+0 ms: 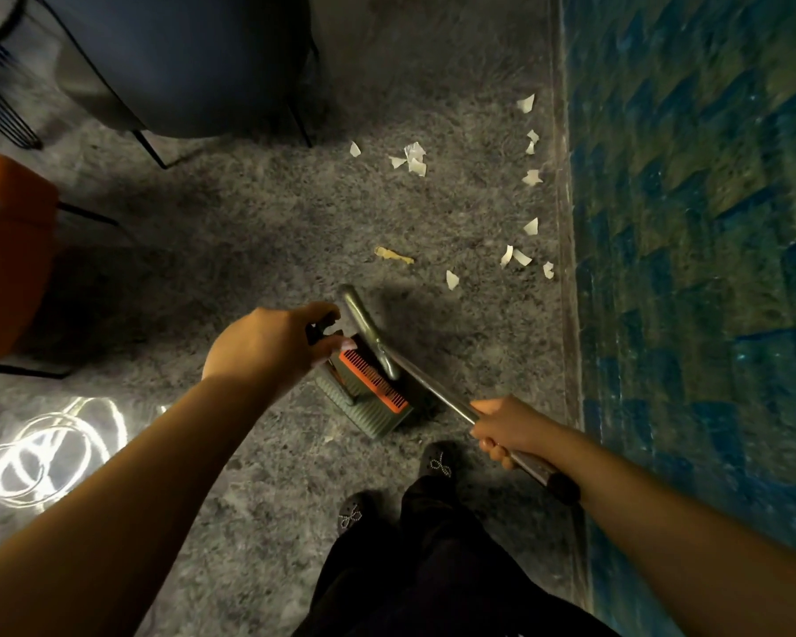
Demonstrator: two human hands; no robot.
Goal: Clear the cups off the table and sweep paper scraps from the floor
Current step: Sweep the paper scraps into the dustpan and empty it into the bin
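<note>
Left hand (267,344) gripping dustpan (368,397) handle, right hand (502,427) gripping broom (437,383) pole, paper scraps (414,158) on floor (249,232)

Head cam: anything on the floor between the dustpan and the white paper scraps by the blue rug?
Mostly bare grey floor. One yellowish scrap lies between the dustpan and the white paper scraps; nothing else shows in the head view.

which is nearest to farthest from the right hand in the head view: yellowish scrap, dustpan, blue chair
From the right hand:
1. Dustpan, just to its left by the feet.
2. Yellowish scrap, farther ahead on the grey floor.
3. Blue chair, farthest, at the top left.
</note>
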